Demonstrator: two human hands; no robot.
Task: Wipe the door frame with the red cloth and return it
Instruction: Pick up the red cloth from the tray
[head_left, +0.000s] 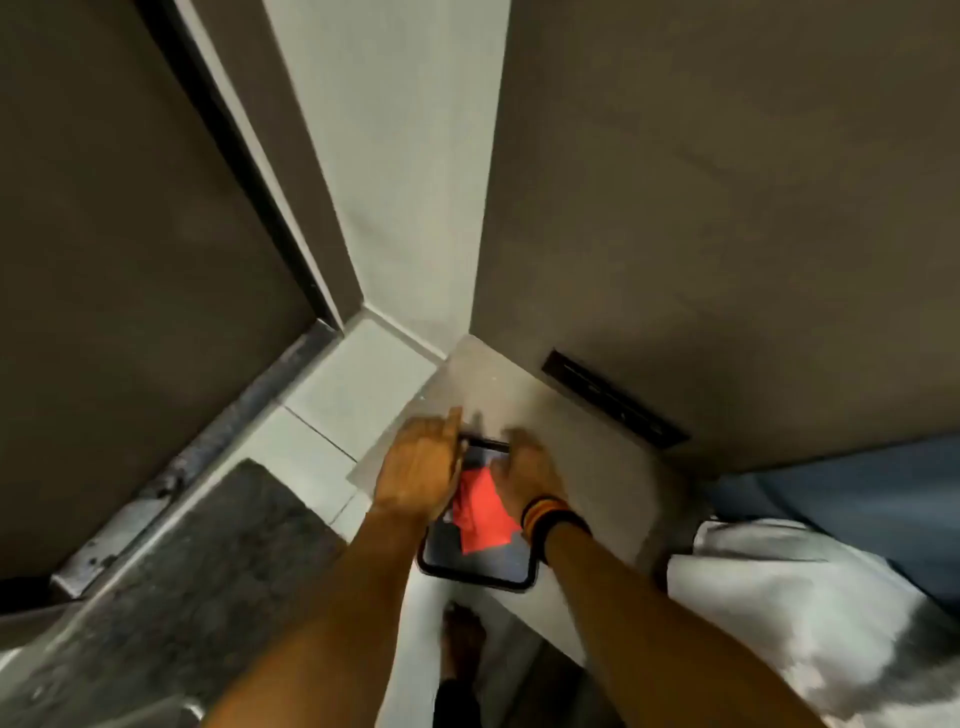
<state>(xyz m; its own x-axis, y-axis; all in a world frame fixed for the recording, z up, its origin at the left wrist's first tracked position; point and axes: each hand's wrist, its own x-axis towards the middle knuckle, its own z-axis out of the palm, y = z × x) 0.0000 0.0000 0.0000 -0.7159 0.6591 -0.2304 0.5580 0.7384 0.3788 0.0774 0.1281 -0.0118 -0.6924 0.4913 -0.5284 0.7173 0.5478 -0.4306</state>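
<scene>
A red cloth (483, 514) lies on a dark tray (478, 574) that rests on a pale ledge (587, 467) in the corner. My left hand (421, 467) hovers over the tray's left edge with its fingers spread and nothing in it. My right hand (524, 473), with striped bands on its wrist, is over the cloth's upper right corner. Blur hides whether its fingers grip the cloth. The door frame (296, 171) runs up the left, beside a black seal and a dark brown door (104, 208).
A grey mat (197, 571) and a worn metal threshold (208, 441) lie on the floor at the left. White bedding (805, 623) and blue fabric (857, 493) crowd the right. A dark slotted plate (613, 400) sits on the brown wall. A foot (462, 639) shows below the tray.
</scene>
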